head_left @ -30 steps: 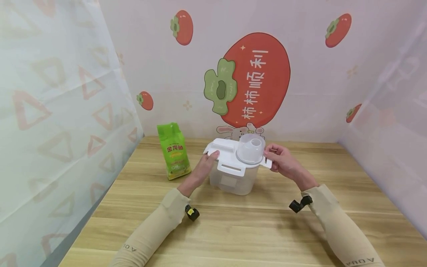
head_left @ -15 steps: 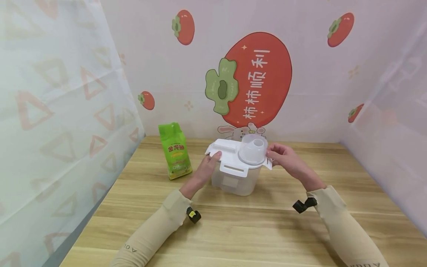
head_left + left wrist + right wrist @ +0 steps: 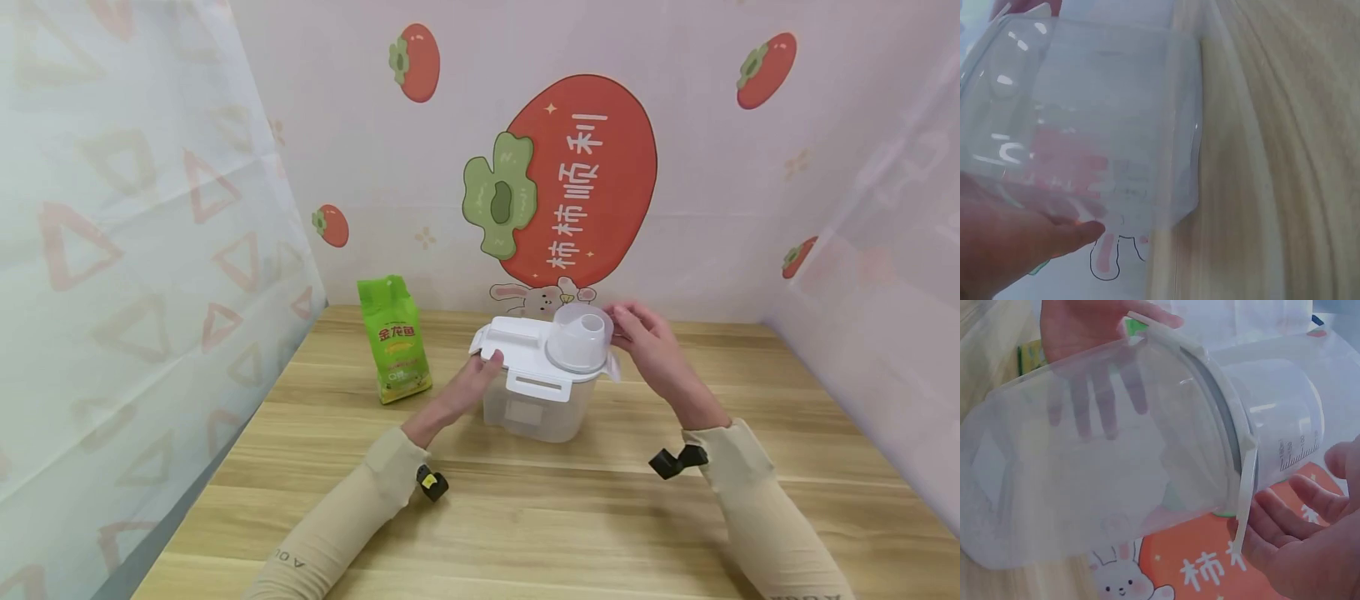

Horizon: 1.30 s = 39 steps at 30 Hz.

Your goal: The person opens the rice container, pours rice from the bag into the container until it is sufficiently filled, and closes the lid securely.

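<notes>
A clear plastic storage container [image 3: 555, 421] with a white lid [image 3: 517, 343] stands upright on the table. On the right part of the lid sits a clear measuring cup [image 3: 1285, 419], marked with a scale. My left hand [image 3: 468, 385] holds the container's left side, thumb on the lid's edge; through the clear wall, the right wrist view shows its spread fingers [image 3: 1107, 403]. My right hand [image 3: 648, 350] is beside the cup, fingers loosely bent and thumb apart. Some of its fingers are at the side latch [image 3: 1246, 494], which sticks outward; whether they touch it is unclear.
A green bag [image 3: 396, 346] with printed characters stands left of the container. The front latch [image 3: 537, 387] also juts out from the lid. Cloth printed with persimmons hangs behind the wooden table [image 3: 525, 525], with more cloth along both sides.
My right hand has left its pinch at the right side latch and risen slightly beside the cup. That latch now tilts lower. The container has shifted a little to the right, my left hand staying on it.
</notes>
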Tool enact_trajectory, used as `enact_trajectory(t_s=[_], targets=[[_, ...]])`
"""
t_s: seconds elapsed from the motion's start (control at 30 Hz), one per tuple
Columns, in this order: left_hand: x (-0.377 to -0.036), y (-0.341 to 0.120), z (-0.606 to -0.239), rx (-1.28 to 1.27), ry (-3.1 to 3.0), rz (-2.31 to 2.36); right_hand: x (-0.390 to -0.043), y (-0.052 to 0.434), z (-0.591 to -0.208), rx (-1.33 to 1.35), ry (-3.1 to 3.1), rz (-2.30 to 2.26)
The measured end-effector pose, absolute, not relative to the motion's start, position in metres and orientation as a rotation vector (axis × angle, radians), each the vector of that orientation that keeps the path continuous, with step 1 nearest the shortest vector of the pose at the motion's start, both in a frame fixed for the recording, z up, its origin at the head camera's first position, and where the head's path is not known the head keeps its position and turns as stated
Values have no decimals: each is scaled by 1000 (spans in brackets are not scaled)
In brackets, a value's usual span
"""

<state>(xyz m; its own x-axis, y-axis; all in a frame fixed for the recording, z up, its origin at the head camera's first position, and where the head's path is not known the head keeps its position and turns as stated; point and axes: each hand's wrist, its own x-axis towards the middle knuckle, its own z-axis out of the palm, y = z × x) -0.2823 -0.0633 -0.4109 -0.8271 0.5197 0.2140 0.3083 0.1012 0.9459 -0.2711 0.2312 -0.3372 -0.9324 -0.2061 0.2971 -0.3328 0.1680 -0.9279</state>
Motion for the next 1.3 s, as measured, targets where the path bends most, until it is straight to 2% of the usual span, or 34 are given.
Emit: enact_trajectory(t_s=[0.13,0.37,0.6,1.3], targets=[[-286,-70,-412,937,2181,1710,-267,229,-333,592,-2257,1915],[-290,-74,-414,961,2174,1615,-262,221,-326,498,-2417,1656],[-290,-63,-413,1007,2252,1627,-262,213,-334,653,-2326,1622],[-289,-61,-415,994,2282,1638,-260,200,-343,651,-2307,1455]])
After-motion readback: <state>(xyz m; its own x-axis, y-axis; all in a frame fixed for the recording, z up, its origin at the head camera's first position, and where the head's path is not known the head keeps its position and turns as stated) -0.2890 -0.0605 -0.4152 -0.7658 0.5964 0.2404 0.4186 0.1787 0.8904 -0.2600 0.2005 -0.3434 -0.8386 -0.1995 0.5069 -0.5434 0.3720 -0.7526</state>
